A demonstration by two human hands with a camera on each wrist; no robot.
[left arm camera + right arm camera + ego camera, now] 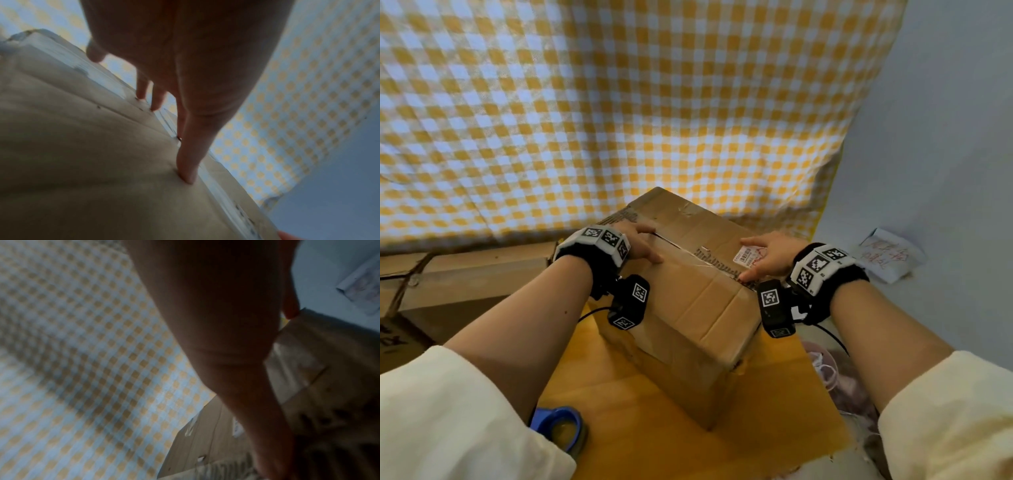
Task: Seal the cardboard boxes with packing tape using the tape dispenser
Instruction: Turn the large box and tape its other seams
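A brown cardboard box (688, 301) sits corner-on on a small yellow wooden table (654, 428). Its top flaps meet at a seam with old clear tape and a white barcode label (744, 257). My left hand (640, 241) presses flat on the left part of the top, fingers straight (185, 162) against the box (82, 162). My right hand (767, 255) lies with straight fingers on the right part of the top by the label; in the right wrist view the hand (236, 353) hides most of the box (329, 369). A blue tape dispenser (561, 430) lies at the table's near left, partly behind my sleeve.
A yellow and white checked cloth (619, 102) hangs behind the table. Flattened cardboard (448, 274) stands at the left. A white paper with red writing (890, 255) lies on the grey floor at the right. Bags lie beside the table's right edge (835, 377).
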